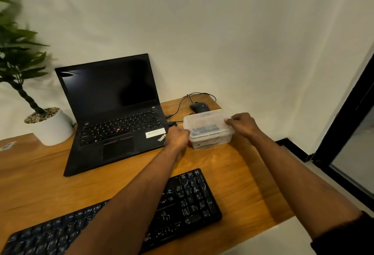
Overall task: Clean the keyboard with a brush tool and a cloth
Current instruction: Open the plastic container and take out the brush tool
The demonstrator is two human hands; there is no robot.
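A black external keyboard (188, 200) lies along the near edge of the wooden desk (238, 165), partly hidden under my left forearm. Behind it stands a clear plastic box with a lid (206, 127); something blue and dark shows inside. My left hand (178, 138) grips the box's left side. My right hand (241, 124) holds its right edge at the lid. No brush or cloth can be made out on its own. A small red thing (189, 143) peeks out at the box's lower left corner.
An open black laptop (113, 113) with a dark screen sits left of the box. A wired black mouse (199, 107) and its cables lie behind the box. A potted plant in a white pot (50, 127) stands at the far left. The desk ends close on the right.
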